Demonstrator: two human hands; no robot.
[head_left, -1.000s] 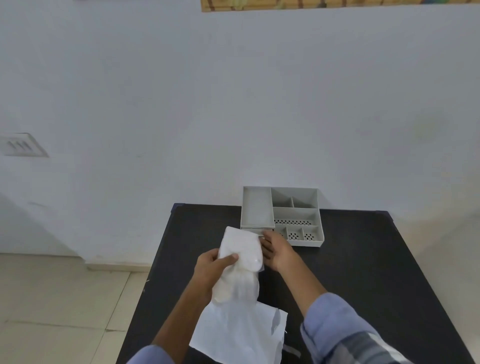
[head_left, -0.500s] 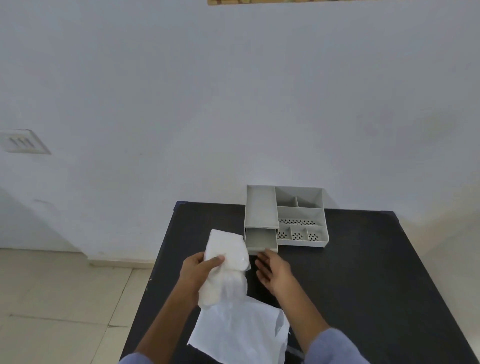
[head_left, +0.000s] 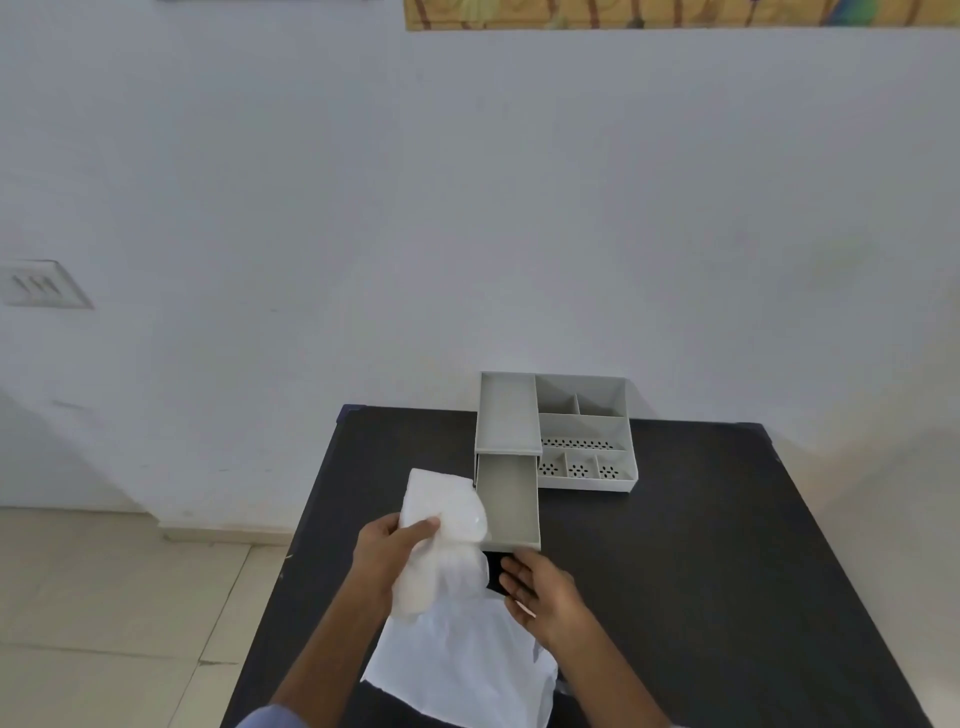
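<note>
1. A plain pale wall (head_left: 467, 208) fills the view from 9 through 12 to 3 o'clock. It is matt and softly lit, and greyer towards 4 o'clock.
2. From 12 to 1 o'clock, the lower edge of a yellow-brown hanging (head_left: 675, 13) runs along the top of the view.
3. At 9 o'clock a white switch plate (head_left: 44, 285) sits on the wall.
4. At 8 o'clock lies a floor (head_left: 104, 597) of large cream tiles with dark joints. A pale skirting (head_left: 223, 532) meets it at the foot of the wall.
5. A matt black table (head_left: 727, 545) takes up 5 to 6 o'clock, its far edge close to the wall.
</note>
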